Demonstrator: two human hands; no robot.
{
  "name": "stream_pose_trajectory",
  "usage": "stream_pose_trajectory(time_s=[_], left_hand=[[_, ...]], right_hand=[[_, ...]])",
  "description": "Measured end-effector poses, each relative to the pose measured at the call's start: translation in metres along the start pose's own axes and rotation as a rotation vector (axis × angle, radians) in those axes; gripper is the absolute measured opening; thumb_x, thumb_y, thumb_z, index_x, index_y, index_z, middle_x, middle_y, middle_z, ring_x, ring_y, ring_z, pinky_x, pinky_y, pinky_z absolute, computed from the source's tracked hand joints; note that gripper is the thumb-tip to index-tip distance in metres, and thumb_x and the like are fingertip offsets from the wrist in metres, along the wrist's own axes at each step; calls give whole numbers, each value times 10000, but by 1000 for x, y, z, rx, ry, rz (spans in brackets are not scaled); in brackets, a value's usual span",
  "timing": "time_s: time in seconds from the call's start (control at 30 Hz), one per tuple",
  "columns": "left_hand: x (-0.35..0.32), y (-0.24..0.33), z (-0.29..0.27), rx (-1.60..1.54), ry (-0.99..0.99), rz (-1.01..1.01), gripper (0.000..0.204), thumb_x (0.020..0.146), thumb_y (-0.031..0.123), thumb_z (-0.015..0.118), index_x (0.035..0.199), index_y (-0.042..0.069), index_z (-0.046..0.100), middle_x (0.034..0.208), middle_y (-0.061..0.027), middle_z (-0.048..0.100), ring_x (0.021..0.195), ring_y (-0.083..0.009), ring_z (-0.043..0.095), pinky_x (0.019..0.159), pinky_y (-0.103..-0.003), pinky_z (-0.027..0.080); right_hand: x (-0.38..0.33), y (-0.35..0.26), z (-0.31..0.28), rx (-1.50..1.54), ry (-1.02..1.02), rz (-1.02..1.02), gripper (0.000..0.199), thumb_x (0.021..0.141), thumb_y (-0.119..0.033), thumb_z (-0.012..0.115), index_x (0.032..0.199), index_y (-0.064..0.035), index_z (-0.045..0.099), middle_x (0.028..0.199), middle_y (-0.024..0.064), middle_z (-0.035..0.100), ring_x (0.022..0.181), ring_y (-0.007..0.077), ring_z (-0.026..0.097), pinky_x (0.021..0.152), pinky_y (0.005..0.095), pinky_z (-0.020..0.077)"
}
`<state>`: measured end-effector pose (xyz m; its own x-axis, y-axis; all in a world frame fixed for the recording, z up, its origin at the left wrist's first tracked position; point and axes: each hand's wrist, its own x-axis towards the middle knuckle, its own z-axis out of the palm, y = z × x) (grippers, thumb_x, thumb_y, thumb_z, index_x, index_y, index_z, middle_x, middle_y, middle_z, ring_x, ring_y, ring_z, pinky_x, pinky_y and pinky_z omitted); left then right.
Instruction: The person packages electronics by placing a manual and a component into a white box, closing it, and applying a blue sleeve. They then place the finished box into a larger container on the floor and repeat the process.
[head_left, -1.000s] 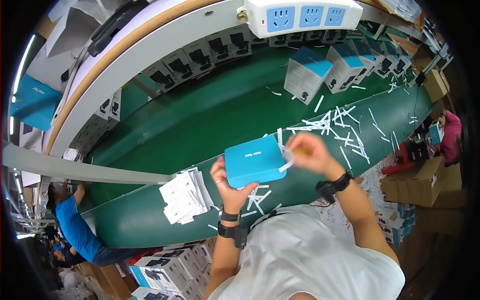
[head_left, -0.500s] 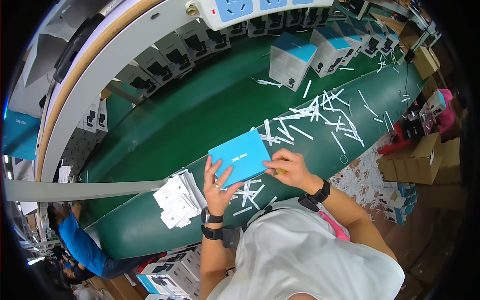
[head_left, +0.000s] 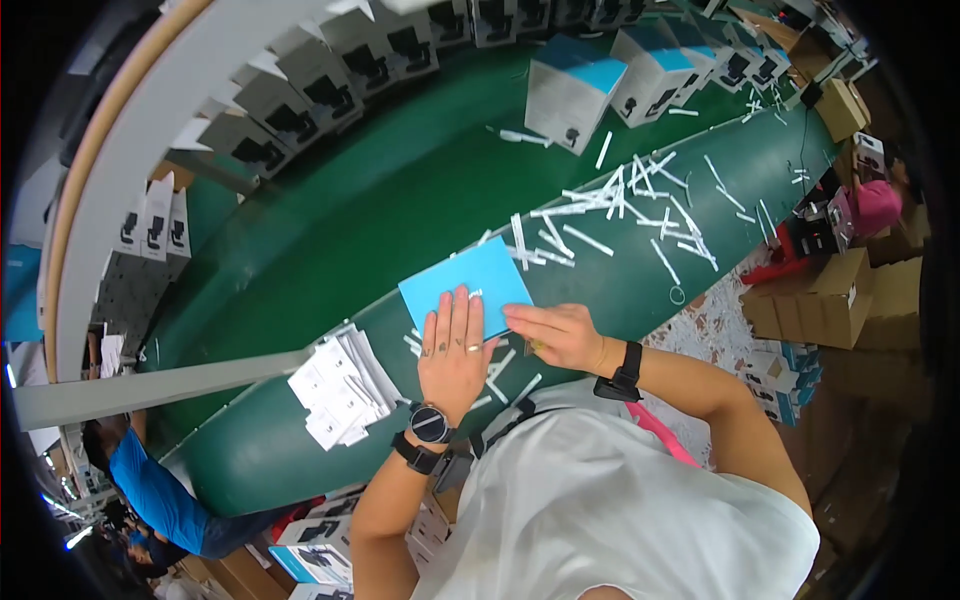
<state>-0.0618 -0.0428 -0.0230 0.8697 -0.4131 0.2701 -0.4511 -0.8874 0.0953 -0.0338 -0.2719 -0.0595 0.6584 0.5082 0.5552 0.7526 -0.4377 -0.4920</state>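
A flat blue box with small white lettering lies at the table's edge in front of me. My left hand rests flat on its top face, fingers stretched out and covering part of the lettering. At the box's right corner, my right hand has its fingers pressed together, the tips touching the box. A small yellowish thing shows beneath those fingers, too hidden to name. Left of the box is a stack of white printed leaflets. White paper strips lie around the box, partly under my hands.
More white strips are scattered across the green table. Blue-topped white cartons stand on the far green surface. A grey post crosses at left, near a person in blue. Brown cartons and paper scraps lie right.
My left hand has gone from gripping the box's left edge to lying flat on its top. The box looks lower and flatter. My right hand stays at its right corner.
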Motion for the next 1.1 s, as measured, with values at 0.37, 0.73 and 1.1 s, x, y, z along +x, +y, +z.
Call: stream_pose_trajectory(time_s=[0.37,0.73,1.1], left_hand=[[53,-39,-45,-46,-70,119,895,724,497,834,1438,74,499,1499,-293,379,1364,-528,370,1074,-566,381],[49,-70,-33,-67,-315,265,1082,711,576,735,1502,-56,352,1406,-402,386,1248,-571,413,1061,-592,347],[230,-152,54,161,-217,243,669,890,452,679,1413,62,526,1343,-229,591,1246,-392,549,998,-566,449]], right_hand=[[59,48,-15,337,-284,158,959,634,-483,905,1464,-205,513,1585,239,217,880,287,730,766,369,595],[25,65,-6,483,-4,170,710,774,-391,814,1399,-167,562,1425,180,506,1123,356,651,869,444,558],[-16,117,-176,-226,-390,16,214,873,-242,612,937,-47,673,849,161,709,802,305,698,650,430,550]])
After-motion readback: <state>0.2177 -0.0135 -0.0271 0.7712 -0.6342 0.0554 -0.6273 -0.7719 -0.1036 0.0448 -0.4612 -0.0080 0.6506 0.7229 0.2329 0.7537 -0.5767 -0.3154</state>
